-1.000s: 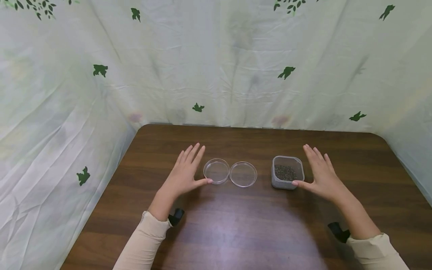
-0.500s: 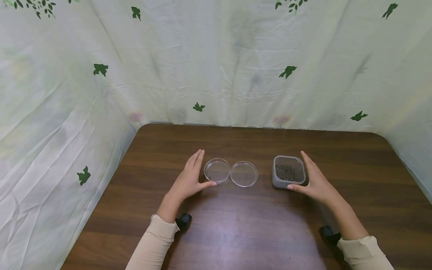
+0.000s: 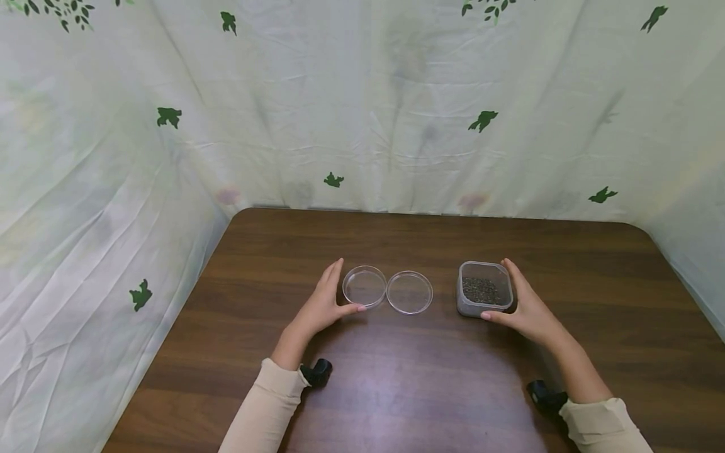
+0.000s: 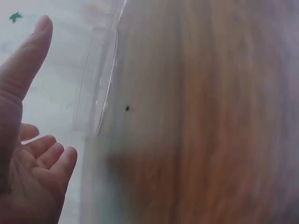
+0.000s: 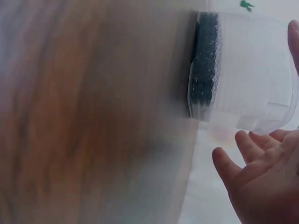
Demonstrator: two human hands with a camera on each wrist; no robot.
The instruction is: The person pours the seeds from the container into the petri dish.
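Note:
Two clear, shallow petri dish halves lie side by side on the table, a left one [image 3: 364, 287] and a right one [image 3: 409, 292]. My left hand [image 3: 321, 307] reaches around the left half, its thumb at the near rim and its fingers beside it. The left wrist view shows the thumb and fingers spread around that dish's clear wall [image 4: 99, 79]. To the right stands a clear square tub [image 3: 472, 310] partly filled with dark granules [image 3: 480, 290]. My right hand [image 3: 531, 314] curves around the tub's right side, thumb across its front; in the right wrist view loose fingers [image 5: 226, 163] lie beside the tub wall [image 5: 252, 70].
The brown wooden table [image 3: 391, 384] has rounded far corners. Behind it and along the sides hangs a pale curtain [image 3: 351, 107] with green bird and leaf prints. A black wrist strap mount [image 3: 318, 372] shows below the left hand, and another [image 3: 546, 396] below the right.
Both hands have moved inward, the left closer around the left dish and the right closer around the tub, with fingers less spread. The dishes and tub have stayed in place.

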